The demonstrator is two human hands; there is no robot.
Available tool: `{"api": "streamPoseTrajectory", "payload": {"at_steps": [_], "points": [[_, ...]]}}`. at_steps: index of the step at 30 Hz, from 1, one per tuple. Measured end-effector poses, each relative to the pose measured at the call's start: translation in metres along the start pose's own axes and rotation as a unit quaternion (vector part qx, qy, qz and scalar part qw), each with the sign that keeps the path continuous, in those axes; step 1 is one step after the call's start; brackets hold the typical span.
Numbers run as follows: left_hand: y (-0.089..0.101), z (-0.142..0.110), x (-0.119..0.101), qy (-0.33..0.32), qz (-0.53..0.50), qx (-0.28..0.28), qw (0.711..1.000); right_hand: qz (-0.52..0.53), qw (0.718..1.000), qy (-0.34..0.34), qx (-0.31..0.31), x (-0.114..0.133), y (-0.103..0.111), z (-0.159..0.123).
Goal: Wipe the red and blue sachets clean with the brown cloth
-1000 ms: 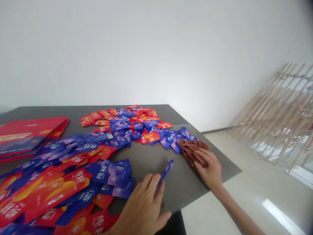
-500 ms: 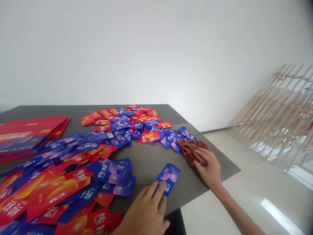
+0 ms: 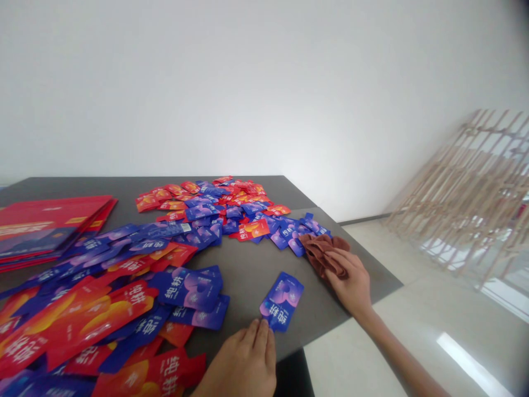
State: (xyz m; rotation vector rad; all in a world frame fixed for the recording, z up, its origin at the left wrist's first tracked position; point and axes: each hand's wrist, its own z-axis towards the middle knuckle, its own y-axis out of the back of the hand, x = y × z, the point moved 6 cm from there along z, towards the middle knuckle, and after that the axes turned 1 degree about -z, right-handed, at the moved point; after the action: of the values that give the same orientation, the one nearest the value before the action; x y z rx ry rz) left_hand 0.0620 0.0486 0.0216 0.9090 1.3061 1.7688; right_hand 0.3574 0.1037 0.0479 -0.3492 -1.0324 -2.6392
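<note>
A single blue sachet (image 3: 283, 298) with pink-purple shapes and white lettering lies on the dark grey table near its front edge. The fingers of my left hand (image 3: 248, 358) are drawn together at the sachet's near corner, closed on it; the thumb is hidden beneath. Farther right, my right hand (image 3: 351, 278) is closed on a crumpled brown cloth (image 3: 320, 251), pressed against the tabletop. To the left of my left hand spreads a heap of blue and red sachets (image 3: 190, 289), some overlapping one another.
Another pile of red and blue sachets (image 3: 233, 209) lies toward the back of the table (image 3: 243, 264), reaching the cloth. Large red-and-blue printed bags (image 3: 49, 215) are stacked at the left. Wooden lattice frames (image 3: 467, 187) lean against the white wall, right.
My left hand has drawn back toward me, from lying over the lower part of the blue sachet to its near corner. The right hand and cloth have hardly moved.
</note>
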Motion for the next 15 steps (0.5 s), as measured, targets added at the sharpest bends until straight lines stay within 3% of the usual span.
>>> {"api": "streamPoseTrajectory", "payload": {"at_steps": [6, 15], "points": [[-0.008, -0.003, -0.008, -0.013, 0.011, 0.035, 0.999, -0.003, 1.000, -0.002, -0.008, -0.001, 0.000, -0.001], [0.002, -0.007, -0.017, -0.054, 0.095, -0.069, 0.992, 0.041, 0.998, -0.039, -0.037, -0.006, 0.008, 0.007]]}}
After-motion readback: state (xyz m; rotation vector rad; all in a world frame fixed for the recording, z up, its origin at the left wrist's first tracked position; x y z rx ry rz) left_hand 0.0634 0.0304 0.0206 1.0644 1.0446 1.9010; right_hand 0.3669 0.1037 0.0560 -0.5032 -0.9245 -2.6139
